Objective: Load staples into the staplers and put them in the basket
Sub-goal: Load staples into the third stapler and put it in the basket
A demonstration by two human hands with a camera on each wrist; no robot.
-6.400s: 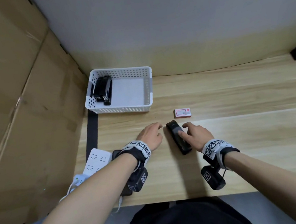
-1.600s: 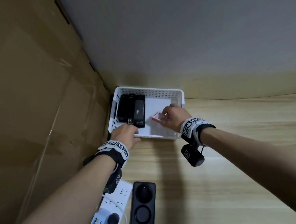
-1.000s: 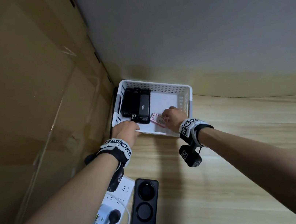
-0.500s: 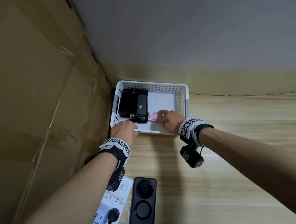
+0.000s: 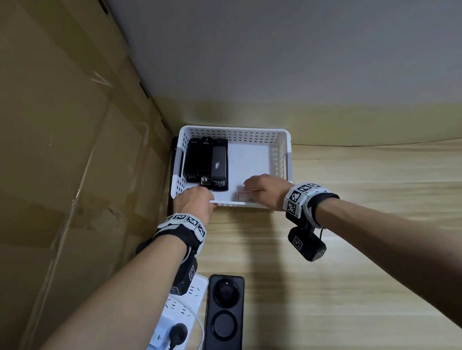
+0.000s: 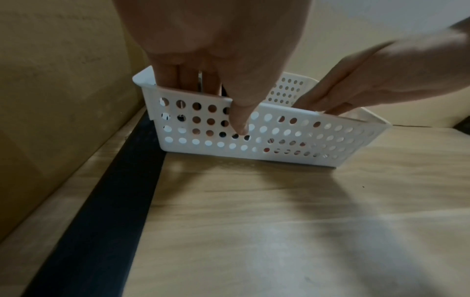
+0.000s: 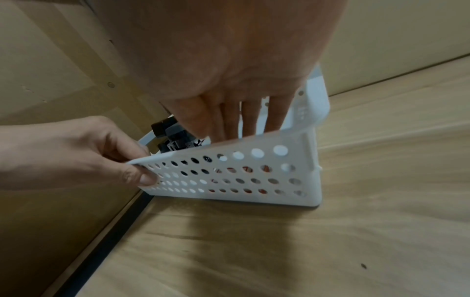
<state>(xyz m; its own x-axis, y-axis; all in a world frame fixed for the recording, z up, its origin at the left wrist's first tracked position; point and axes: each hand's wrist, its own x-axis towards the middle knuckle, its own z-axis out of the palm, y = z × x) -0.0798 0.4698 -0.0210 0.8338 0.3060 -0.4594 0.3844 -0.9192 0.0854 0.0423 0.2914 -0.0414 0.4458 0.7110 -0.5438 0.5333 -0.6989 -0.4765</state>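
The white perforated basket (image 5: 235, 130) (image 6: 330, 136) (image 7: 310, 160) stands in the table's far left corner. Several black staplers (image 5: 206, 160) (image 7: 170, 128) lie side by side in its left half. My left hand (image 5: 197, 199) (image 6: 216, 100) (image 7: 137, 168) pinches the basket's near wall, thumb outside and fingers inside. My right hand (image 5: 252, 186) (image 6: 325, 102) (image 7: 236, 128) reaches over the same wall with straight fingers pointing down. Its fingertips touch the small red and white staple box (image 5: 243, 196), which lies on the basket floor against the near wall.
A cardboard panel (image 5: 39, 143) closes the left side and a grey wall stands behind. A white power strip (image 5: 178, 311) with a plug and a black device (image 5: 223, 313) lie near the front left. A black strip (image 6: 114, 201) runs along the table's left edge. Wooden tabletop (image 5: 354, 246) extends right.
My right hand has brought the staple box down onto the basket floor by the near wall and its fingers have straightened. My left hand has stayed on the basket's near wall.
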